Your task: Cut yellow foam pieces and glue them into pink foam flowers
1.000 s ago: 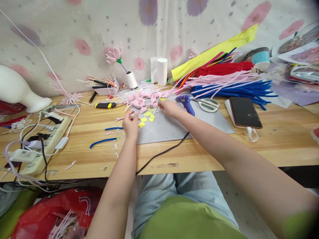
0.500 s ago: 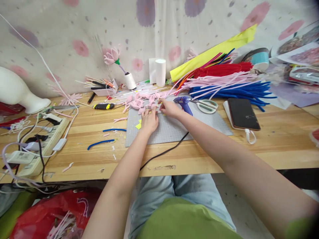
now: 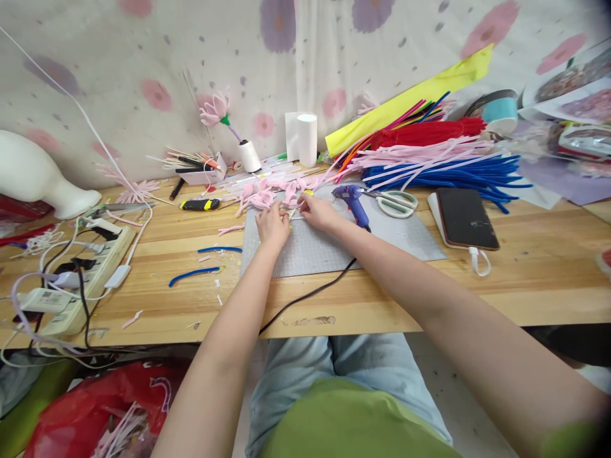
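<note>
Both my hands work close together over the grey cutting mat (image 3: 334, 245). My left hand (image 3: 273, 226) rests low on the mat with its fingers curled; specks of yellow show at its fingertips, but what it holds is hidden. Just to its right, my right hand (image 3: 316, 212) has thumb and fingers drawn together, with a small yellow piece (image 3: 309, 192) at its far side. I cannot make out what is in its pinch. Pink fuzzy-wire petals (image 3: 261, 194) lie in a heap behind my hands. A blue glue gun (image 3: 352, 202) lies beside my right hand.
Scissors (image 3: 396, 203) and a phone (image 3: 468, 218) lie right. Bundles of blue pipe cleaners (image 3: 443, 175) stand behind. A utility knife (image 3: 199, 204) and blue wire pieces (image 3: 193, 275) lie left, near a power strip (image 3: 90, 286). A black cord (image 3: 310, 294) crosses the front.
My left hand moved right over the yellow squares, then slightly back left and down. The loose yellow squares at the mat's left no longer show. My right hand stays nearly in place.
</note>
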Available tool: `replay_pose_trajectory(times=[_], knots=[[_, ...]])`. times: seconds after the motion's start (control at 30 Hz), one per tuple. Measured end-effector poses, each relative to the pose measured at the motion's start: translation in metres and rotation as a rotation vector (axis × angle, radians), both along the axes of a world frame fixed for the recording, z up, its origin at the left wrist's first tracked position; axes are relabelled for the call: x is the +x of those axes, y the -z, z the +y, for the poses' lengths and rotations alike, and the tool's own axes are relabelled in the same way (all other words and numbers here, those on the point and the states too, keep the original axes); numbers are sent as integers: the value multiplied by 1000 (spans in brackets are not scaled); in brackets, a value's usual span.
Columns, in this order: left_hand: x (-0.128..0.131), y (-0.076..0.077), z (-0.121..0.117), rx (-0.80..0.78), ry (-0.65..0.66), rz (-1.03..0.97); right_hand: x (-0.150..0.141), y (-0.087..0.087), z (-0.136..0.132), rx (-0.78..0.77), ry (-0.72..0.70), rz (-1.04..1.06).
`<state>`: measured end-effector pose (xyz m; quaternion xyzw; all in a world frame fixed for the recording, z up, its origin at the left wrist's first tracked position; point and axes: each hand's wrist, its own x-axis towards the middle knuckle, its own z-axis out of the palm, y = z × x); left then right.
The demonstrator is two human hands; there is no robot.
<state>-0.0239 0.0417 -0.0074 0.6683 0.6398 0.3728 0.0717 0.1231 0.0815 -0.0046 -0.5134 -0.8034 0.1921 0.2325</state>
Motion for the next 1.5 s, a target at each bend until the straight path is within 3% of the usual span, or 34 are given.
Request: replay_pose_trajectory(times=[0.3, 0.4, 0.5, 0.6, 0.67, 0.87, 1.03, 1.1, 1.3, 1.5], knots=[[2, -2, 3, -10, -11, -82, -7, -1, -1, 2, -20, -47], [2, -5, -1, 36, -75, -225, -4, -5, -2, -107, 20, 188], [6, -3, -6, 62, -99, -434, -2, -10, -5, -353, 63, 553], [16, 5, -7, -8, -74, -725, -4, -12, -13, -622, 84, 889], [22, 12, -7, -66, -78, -901, -7, -9, -19, -695, 95, 1003], [20, 16, -12, -25, -79, -1032, -12, 2, -28, -595, 69, 1027], [12, 6, -21, -51, -116, -1086, -3, 4, -27, -262, 31, 805], [10, 2, -23, -47, -129, -1099, 0, 6, -28, -198, -7, 734], [10, 3, -24, -37, -67, -1065, -6, 7, -35, -220, -88, 701], [8, 7, -24, -46, -18, -994, -10, 4, -39, -234, -63, 685]])
